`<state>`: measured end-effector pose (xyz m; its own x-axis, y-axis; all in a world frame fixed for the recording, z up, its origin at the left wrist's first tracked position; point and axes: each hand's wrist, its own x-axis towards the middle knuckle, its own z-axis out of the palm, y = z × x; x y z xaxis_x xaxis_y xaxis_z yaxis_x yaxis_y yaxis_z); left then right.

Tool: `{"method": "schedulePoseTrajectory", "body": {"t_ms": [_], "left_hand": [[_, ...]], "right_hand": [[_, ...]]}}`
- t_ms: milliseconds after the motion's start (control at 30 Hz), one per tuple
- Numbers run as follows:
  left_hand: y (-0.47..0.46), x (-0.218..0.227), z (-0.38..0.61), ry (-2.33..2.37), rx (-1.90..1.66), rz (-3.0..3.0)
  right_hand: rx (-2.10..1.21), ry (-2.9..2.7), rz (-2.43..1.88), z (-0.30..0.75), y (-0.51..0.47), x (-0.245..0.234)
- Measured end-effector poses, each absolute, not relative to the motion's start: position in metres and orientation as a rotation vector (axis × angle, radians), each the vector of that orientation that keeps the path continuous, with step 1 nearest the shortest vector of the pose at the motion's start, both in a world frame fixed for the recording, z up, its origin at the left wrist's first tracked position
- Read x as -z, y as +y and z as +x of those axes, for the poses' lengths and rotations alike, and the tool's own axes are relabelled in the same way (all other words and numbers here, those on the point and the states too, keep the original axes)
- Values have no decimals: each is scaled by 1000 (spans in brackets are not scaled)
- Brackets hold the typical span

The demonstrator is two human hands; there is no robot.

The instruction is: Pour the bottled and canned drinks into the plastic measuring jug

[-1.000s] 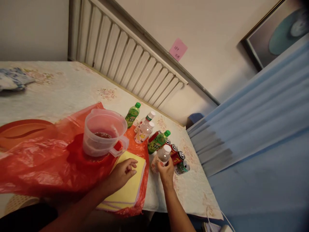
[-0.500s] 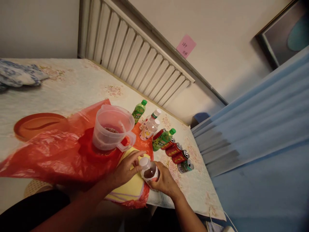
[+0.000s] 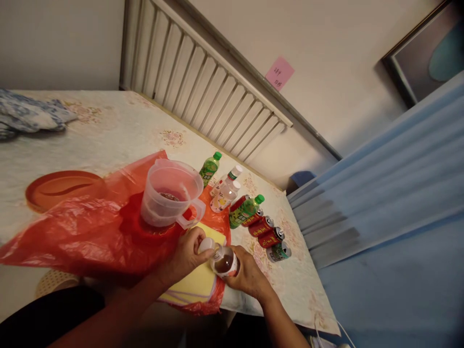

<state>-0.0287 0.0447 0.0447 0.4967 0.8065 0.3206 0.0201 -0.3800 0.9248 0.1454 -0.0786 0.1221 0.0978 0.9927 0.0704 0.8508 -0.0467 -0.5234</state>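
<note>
My right hand (image 3: 246, 273) is wrapped round a clear drink bottle (image 3: 225, 261) with brown liquid inside, tilted toward the left. Between the thumb and fingers of my left hand (image 3: 189, 251) is the white bottle cap (image 3: 206, 245), lifted off the bottle's mouth and just left of it. Beyond my left hand stands a clear plastic measuring jug (image 3: 172, 191) with some dark liquid at its bottom. Under it spreads a red plastic bag (image 3: 94, 227). A yellow cloth (image 3: 194, 280) lies on the bag below both hands.
Behind my hands stand green tea bottles (image 3: 209, 169), a white-capped bottle (image 3: 224, 197) with a flowered label, and several drink cans (image 3: 271, 237). An orange lid (image 3: 61, 188) lies at left. A radiator (image 3: 203, 77) runs behind the table; a blue curtain (image 3: 391, 217) hangs at right.
The white cap has come off the bottle and moved slightly left in my left hand, whose fingers have closed on it. My right hand still holds the bottle in nearly the same place.
</note>
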Motion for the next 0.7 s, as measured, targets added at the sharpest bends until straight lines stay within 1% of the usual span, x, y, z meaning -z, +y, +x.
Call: {"method": "schedulePoseTrajectory", "body": {"t_ms": [167,300,500,700], "left_hand": [[46,-50,-29,740,-1019,1643],[44,-52,-27,759,-969,1667],[45,-49,-25,770,-923,1654],[46,-45,-25,760,-873,1585]], "right_hand": [[-365,-1791,-1906,153,-73,-135],[-249,-1856,-1919,155,-59,-162],[-22,-2004,-1825,152,-26,-203],[180,-2109,-1801,148,13,-234]]}}
